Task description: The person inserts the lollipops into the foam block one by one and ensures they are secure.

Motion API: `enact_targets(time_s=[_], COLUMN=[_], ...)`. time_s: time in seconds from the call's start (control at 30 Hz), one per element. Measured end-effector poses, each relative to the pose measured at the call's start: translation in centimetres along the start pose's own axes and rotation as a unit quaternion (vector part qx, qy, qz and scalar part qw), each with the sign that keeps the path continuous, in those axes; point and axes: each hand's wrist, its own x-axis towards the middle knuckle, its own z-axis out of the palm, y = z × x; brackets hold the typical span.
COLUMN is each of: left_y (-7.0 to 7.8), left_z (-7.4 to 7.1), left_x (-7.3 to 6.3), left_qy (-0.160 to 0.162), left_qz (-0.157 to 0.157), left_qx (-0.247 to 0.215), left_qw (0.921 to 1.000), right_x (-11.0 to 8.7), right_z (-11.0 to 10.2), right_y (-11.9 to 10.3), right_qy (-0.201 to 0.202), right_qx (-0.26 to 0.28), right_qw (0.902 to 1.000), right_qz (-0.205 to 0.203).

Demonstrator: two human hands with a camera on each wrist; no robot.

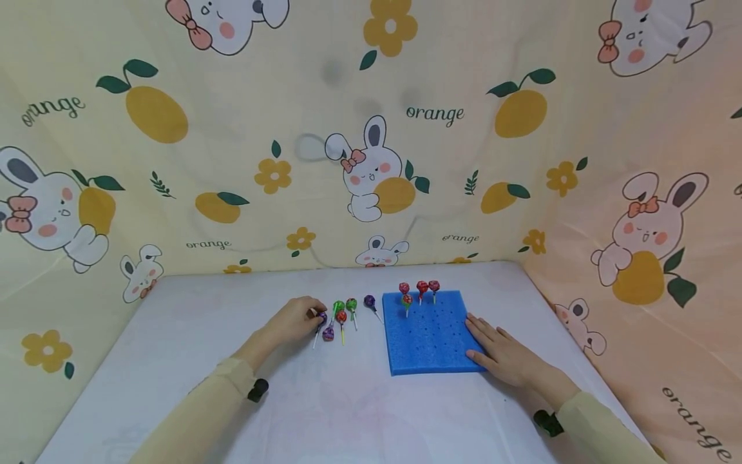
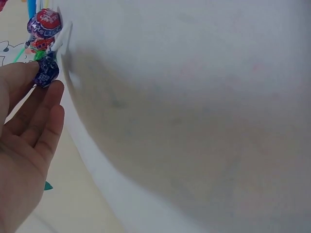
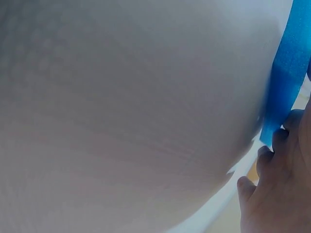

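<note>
Purple lollipop [image 2: 47, 70] was left of blue foam block [image 1: 429, 348], head pinched by left hand [image 1: 295, 319]. Step called for light grip, straight lift. Red lollipop [image 1: 341, 316], second purple one [image 1: 328, 334], two green lollipops [image 1: 351, 304] crowded close, could hamper it. Right hand [image 1: 510, 354], fingers extended, touched block's right edge.

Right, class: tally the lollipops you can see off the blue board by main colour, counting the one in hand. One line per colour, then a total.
Purple lollipops: 3, one in the left hand
Green lollipops: 2
Red lollipop: 1
Total: 6
</note>
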Motion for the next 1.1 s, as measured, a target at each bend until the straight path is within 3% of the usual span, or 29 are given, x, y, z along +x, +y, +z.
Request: enact_targets(time_s=[0.57, 0.97, 1.1], left_y=[0.1, 0.9, 1.5], left_z=[0.1, 0.0, 0.1], left_x=[-1.9, -3.3, -3.7], left_qy=[0.079, 0.128, 0.148], left_qz=[0.048, 0.089, 0.115], left_qx=[-0.052, -0.096, -0.105], left_qw=[0.9944, 0.9831, 0.9765], right_x=[-0.1, -0.2, -0.1], right_z=[-0.2, -0.1, -0.1], right_y=[-0.2, 0.0, -0.1], right_qy=[-0.001, -0.004, -0.002], right_qx=[0.001, 0.003, 0.001], right_qw=[1.0, 1.0, 1.0], right_qz=[0.002, 0.003, 0.002])
